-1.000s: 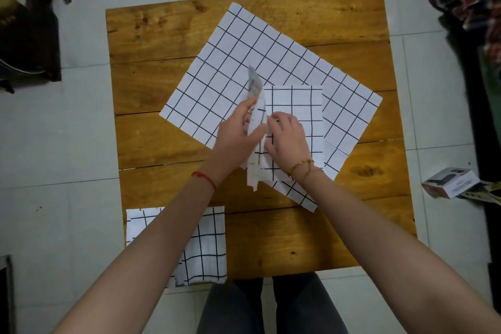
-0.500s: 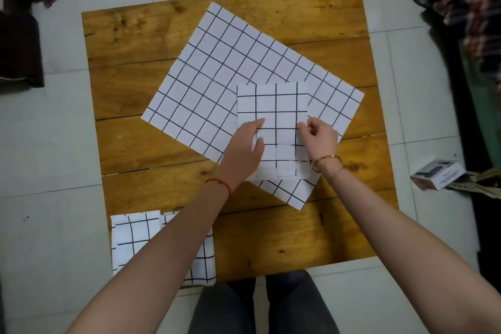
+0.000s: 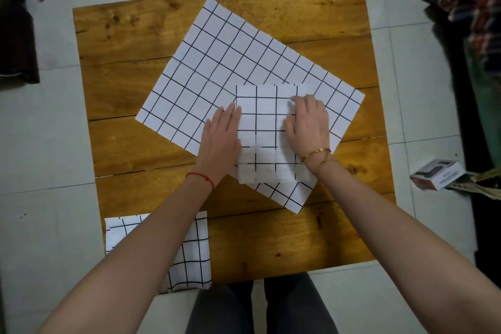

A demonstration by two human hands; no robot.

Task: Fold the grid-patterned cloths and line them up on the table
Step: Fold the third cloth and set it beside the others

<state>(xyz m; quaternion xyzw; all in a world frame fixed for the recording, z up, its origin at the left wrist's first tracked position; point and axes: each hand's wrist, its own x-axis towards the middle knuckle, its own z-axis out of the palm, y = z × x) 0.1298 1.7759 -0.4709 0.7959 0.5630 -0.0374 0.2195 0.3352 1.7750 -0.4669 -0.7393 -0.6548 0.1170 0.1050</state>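
A folded white cloth with a black grid pattern (image 3: 267, 127) lies as a narrow upright rectangle near the middle of the brown wooden plank tabletop (image 3: 130, 95), resting on top of a larger unfolded white grid-patterned cloth (image 3: 230, 62) that is spread flat and turned at an angle to the table edges. The left hand (image 3: 221, 138) lies flat with its fingers straight, pressing along the left edge of the folded cloth — its grip is released, holding nothing. The right hand (image 3: 309, 123) rests on the right side of the same cloth with its fingers bent down onto the fabric near the upper right corner; whether they pinch the edge cannot be told. A second folded grid-patterned cloth (image 3: 193, 249) sits at the near left corner of the tabletop, partly hidden under the left forearm. On the pale tiled floor (image 3: 54, 144) to the right — well apart from the table — lies a small white and dark cardboard box (image 3: 437, 174).
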